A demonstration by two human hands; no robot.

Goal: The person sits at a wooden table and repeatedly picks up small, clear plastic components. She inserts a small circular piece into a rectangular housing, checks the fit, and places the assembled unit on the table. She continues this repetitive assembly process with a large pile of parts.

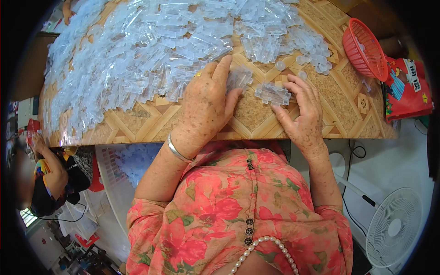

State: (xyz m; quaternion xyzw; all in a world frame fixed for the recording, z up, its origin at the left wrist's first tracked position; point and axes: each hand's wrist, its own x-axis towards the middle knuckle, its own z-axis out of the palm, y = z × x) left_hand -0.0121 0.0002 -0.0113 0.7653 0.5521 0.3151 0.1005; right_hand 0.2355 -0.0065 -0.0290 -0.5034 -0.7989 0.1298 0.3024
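My left hand point(208, 94) is at the middle of the table edge, its thumb and fingers closed on a clear plastic piece point(239, 78). To its right, my right hand point(302, 107) holds a second piece, a clear rectangular plastic part point(273, 94), between thumb and fingertips. Both parts are low over the patterned tabletop point(250, 117). Beyond my hands lies a broad heap of clear plastic parts point(151, 50). A smaller group of round clear caps point(316, 52) sits to the right of the heap, with a few loose ones nearer my right hand.
A red plastic basket point(366, 50) stands at the table's right edge beside a red printed bag point(408, 89). Below on the right is a white fan point(395, 227). A crate of clear parts point(137, 160) sits under the table. Another person's arm point(52, 165) shows at left.
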